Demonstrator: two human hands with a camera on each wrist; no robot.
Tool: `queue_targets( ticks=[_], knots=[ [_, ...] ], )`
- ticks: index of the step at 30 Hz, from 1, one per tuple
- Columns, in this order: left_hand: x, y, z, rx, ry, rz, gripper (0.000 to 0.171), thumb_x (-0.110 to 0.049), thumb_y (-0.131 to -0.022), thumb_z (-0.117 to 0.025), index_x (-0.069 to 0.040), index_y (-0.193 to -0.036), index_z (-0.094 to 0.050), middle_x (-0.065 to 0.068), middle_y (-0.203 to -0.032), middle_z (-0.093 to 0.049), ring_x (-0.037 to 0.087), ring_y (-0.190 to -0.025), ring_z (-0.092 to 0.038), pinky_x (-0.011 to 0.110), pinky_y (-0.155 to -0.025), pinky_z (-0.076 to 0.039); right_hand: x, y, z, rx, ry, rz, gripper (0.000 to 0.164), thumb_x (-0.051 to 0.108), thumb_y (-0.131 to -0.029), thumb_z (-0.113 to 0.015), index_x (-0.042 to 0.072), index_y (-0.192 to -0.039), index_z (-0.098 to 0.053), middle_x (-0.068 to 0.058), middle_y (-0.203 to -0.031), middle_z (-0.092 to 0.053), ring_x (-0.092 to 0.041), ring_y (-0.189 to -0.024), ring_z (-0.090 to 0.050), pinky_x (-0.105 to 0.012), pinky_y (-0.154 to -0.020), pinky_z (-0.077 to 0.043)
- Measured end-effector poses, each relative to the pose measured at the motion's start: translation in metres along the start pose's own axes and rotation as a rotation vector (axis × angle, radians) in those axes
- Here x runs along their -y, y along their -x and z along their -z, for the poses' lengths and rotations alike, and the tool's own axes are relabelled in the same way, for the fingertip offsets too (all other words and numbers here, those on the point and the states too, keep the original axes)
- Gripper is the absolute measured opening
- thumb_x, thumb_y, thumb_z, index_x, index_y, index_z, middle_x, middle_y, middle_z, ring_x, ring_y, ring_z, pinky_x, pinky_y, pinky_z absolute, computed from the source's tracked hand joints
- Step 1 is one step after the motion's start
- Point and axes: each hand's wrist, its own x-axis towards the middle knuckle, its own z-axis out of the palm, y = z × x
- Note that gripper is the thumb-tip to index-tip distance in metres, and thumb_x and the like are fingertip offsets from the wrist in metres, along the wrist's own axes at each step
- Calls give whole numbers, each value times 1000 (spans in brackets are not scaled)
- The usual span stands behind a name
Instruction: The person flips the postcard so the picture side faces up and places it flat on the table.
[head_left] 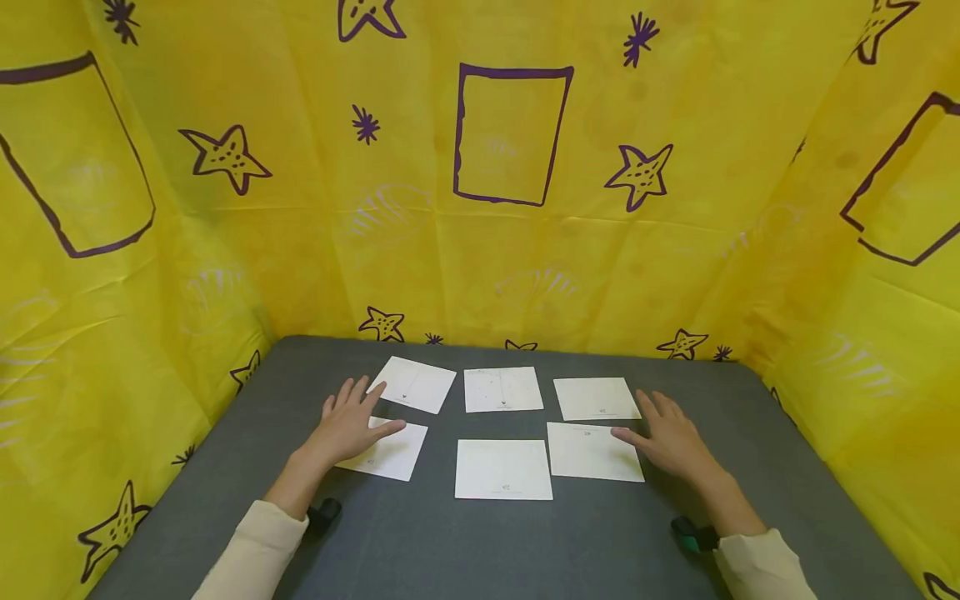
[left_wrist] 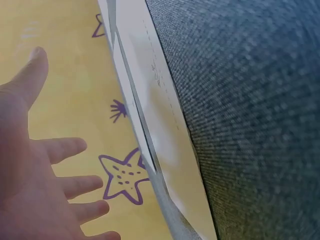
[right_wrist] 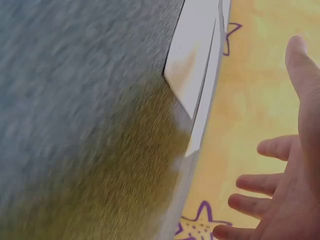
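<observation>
Several white cards lie in two rows on the grey table. My left hand (head_left: 347,429), fingers spread, is over the front left card (head_left: 392,454) and beside the back left card (head_left: 416,383). On the other side my right hand (head_left: 669,435) is spread too, its thumb over the front right card (head_left: 588,454) and its fingertips beside the back right card (head_left: 597,398). Between the hands are the back middle card (head_left: 502,389) and the front middle card (head_left: 504,469). Both wrist views show straight fingers with nothing in them. Small marks on the cards are too faint to read.
The grey tabletop (head_left: 465,550) reaches back to a yellow cloth (head_left: 420,267) printed with purple starfish and frames, which hangs behind and on both sides. A dark band with a device sits at the left wrist (head_left: 325,517) and another at the right wrist (head_left: 694,535).
</observation>
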Motion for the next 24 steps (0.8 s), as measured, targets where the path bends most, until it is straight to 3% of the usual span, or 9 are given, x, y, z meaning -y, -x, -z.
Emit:
queue_targets(
  ticks=[24],
  knots=[
    [4,-27,-3,33,48,16,90,-64,-86,-58,-7,-151,-31,29,-157,-21,51,-144,-16,73,-109,-16,39,-33,-6,5,-52,92,90,60,-89,-56,-1,-151,-29,-32,-151,-31,-52,-137,-29,-70,-104,-29]
  ],
)
